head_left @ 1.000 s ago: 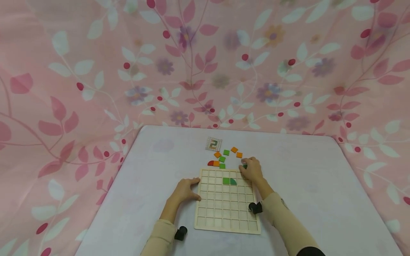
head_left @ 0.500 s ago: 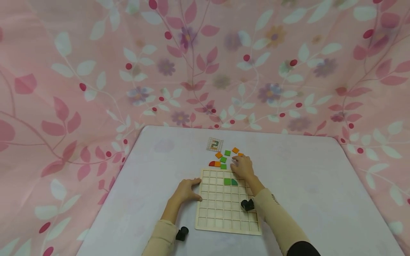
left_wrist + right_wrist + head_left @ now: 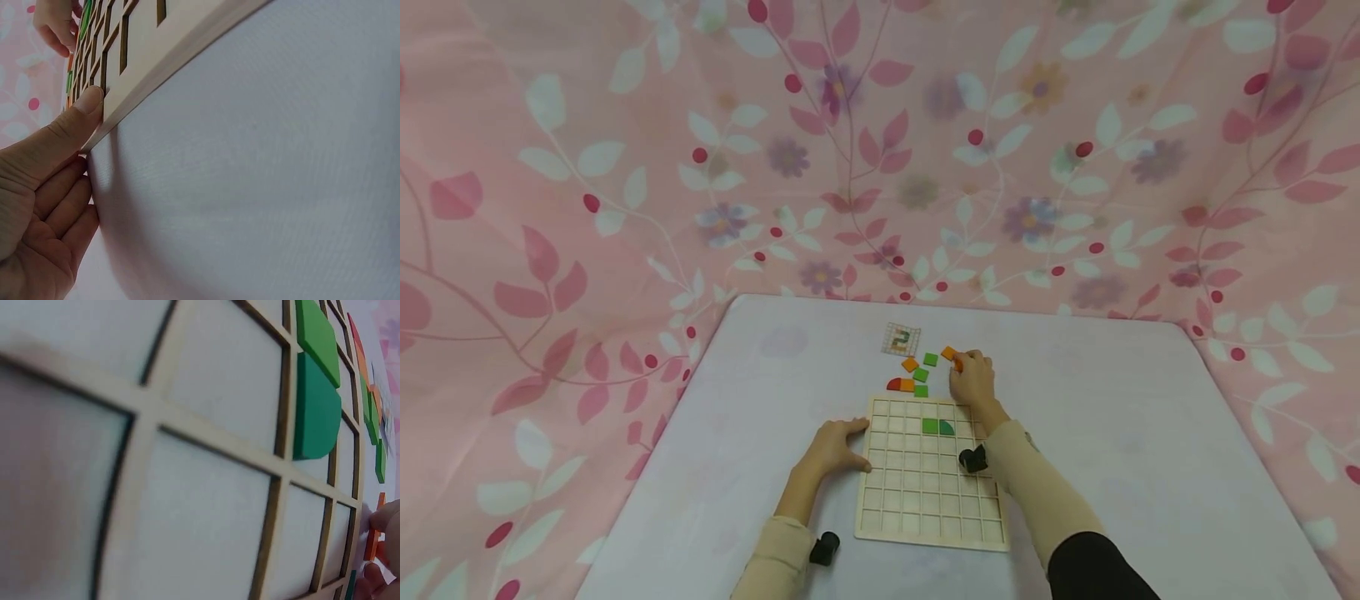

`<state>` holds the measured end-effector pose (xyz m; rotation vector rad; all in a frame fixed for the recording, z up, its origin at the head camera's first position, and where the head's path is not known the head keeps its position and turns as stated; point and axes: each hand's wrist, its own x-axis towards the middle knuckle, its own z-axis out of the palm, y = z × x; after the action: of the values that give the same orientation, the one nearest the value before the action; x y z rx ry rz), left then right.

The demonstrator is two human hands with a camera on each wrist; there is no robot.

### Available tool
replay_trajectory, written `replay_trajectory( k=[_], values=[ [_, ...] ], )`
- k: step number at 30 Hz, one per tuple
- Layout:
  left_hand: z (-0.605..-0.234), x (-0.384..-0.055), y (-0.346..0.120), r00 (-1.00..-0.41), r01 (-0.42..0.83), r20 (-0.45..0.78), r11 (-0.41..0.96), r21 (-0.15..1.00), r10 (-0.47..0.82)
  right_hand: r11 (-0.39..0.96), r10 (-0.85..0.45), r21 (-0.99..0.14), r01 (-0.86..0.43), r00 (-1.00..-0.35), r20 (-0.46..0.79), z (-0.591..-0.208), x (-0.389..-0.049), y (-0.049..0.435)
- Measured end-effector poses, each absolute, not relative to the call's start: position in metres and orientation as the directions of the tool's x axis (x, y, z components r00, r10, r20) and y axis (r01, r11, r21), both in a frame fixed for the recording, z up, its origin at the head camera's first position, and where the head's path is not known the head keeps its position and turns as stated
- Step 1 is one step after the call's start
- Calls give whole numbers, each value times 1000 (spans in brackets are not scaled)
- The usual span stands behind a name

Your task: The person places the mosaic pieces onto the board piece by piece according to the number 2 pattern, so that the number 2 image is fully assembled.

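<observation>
My left hand [image 3: 831, 447] holds the left edge of a wooden grid board [image 3: 910, 483]; in the left wrist view the thumb [image 3: 87, 103] lies on the rim with the fingers curled against the side. Past the board's far right corner, my right hand [image 3: 974, 379] pinches an orange square tile [image 3: 957, 364] between its fingertips. A dark green piece [image 3: 351, 584] shows just below those fingers in the right wrist view. On the board, a light green square tile [image 3: 930, 426] sits beside a dark green quarter-round tile [image 3: 947, 427] in neighbouring cells.
Behind the board lie loose tiles: a red quarter-round [image 3: 893, 384], orange squares [image 3: 910, 364] and green squares [image 3: 921, 375]. A small pattern card [image 3: 900, 339] lies farther back on the white table [image 3: 760, 367]. A floral curtain [image 3: 880, 150] hangs behind.
The right hand has moved left, then farther back, from near a dark green piece at the board's far right corner to an orange tile, which it now pinches. The left hand stays on the board.
</observation>
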<state>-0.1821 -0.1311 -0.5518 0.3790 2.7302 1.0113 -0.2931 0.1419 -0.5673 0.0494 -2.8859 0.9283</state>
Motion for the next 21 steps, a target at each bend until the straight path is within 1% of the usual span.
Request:
replay_trajectory(
  k=[5,12,14,17,19,21],
  values=[
    [-552,-181,-132,-942,176,-98,722,670,321,778,-15,-618,-112,-987,160,-571,-298,143],
    [-550,-180,-132,-947,161,-104,727,668,305,754,-153,-613,-239,-970,190,-568,-296,156],
    [-550,-180,-132,-947,159,-105,730,665,302,754,-143,-615,-231,-971,189,-569,-294,160],
    [-551,-180,-132,-947,167,-100,731,662,307,750,-84,-637,-180,-980,178,-571,-292,163],
    [-551,-181,-132,-945,174,-95,729,662,312,721,-42,-678,-145,-985,167,-570,-290,162],
    [-551,-181,-132,-945,173,-96,727,664,312,686,-22,-714,-142,-984,175,-570,-286,158]
  ],
)
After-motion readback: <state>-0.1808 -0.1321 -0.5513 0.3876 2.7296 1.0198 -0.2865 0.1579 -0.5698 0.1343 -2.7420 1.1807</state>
